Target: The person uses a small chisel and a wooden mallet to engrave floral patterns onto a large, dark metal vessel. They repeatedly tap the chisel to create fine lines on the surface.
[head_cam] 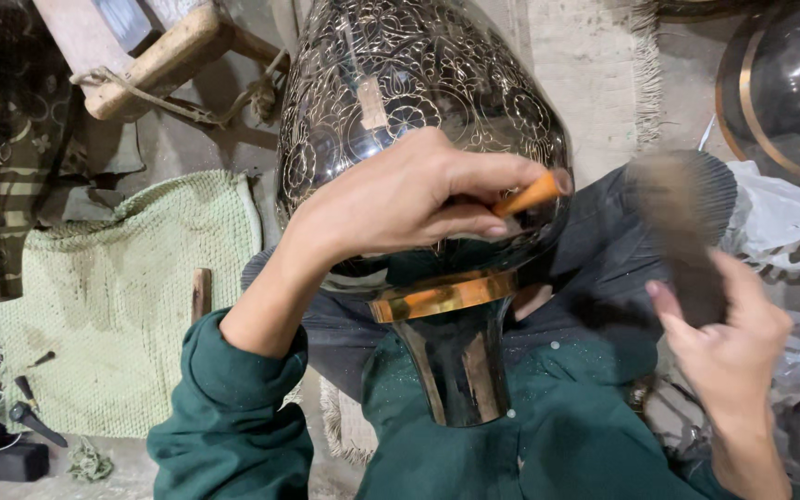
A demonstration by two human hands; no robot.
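I am pinching a slim orange-handled tool [531,194] in my left hand [400,199], fingers closed tight around it, its tip pressing against the dark engraved metal vase [418,102] lying across my lap, neck [456,356] toward me. My right hand [729,347] is gripping a mallet [682,208], its head blurring just right of the vase — mid-swing, by the look of it. The vase is only being propped by my legs and the heel of my left hand, so I judge that an off-centre blow could make the tool skid over the polished curve and scar the pattern. A mistimed strike might also be landing on my knuckles — they are sitting just beside the tool's end.
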